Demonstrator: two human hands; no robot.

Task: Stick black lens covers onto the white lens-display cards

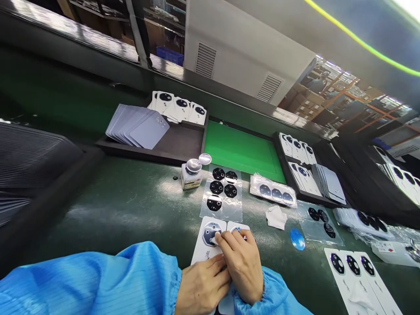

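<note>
Two white phone back covers lie side by side in front of me, each with a dark octagonal camera plate near its top. My right hand is over them, its fingers pinched on a small white cloth at the edge of the left cover's camera plate. Flat across the lower part of the covers rests my left hand, fingers stretched out and their tips partly hidden beneath my right hand. Just beyond the covers is a clear sheet carrying several round black stickers.
A square bottle with a metal top stands left of the sheet. Black trays hold grey and white covers at the back. To the right are a bagged stack, a crumpled white cloth, a blue disc and more covers.
</note>
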